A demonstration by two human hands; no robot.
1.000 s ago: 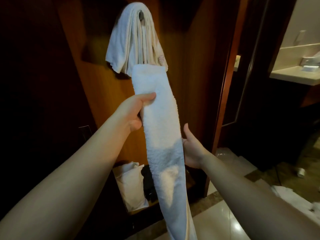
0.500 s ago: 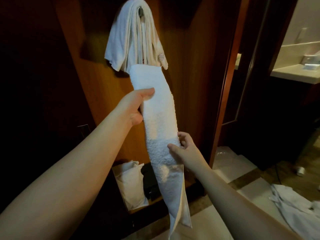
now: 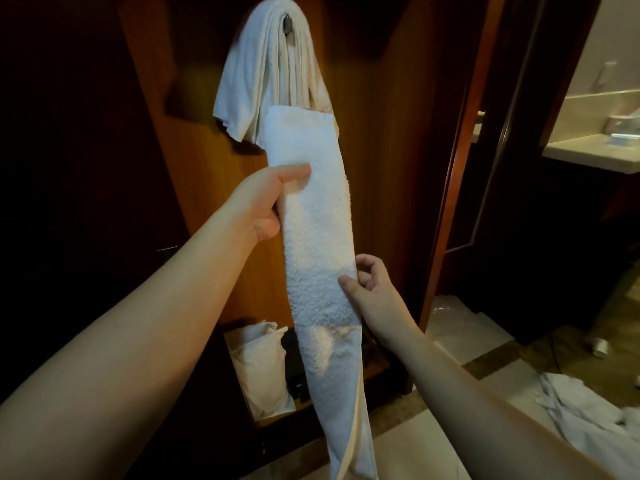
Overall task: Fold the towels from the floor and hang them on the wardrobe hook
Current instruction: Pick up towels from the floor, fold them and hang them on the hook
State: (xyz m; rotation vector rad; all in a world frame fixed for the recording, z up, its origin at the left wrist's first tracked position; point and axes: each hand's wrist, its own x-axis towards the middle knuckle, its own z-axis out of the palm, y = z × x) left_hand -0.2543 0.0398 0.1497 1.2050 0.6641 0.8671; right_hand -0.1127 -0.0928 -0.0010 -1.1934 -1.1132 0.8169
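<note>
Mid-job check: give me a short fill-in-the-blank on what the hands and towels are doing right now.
1. The left hand grips the folded towel near its ____ end.
2. The right hand pinches the folded towel along its ____ edge.
3. The hanging towels are draped over a ____ on the wooden wardrobe panel.
4. A crumpled white cloth lies on the ____ at lower right.

Missing words: upper; right; hook; floor
</note>
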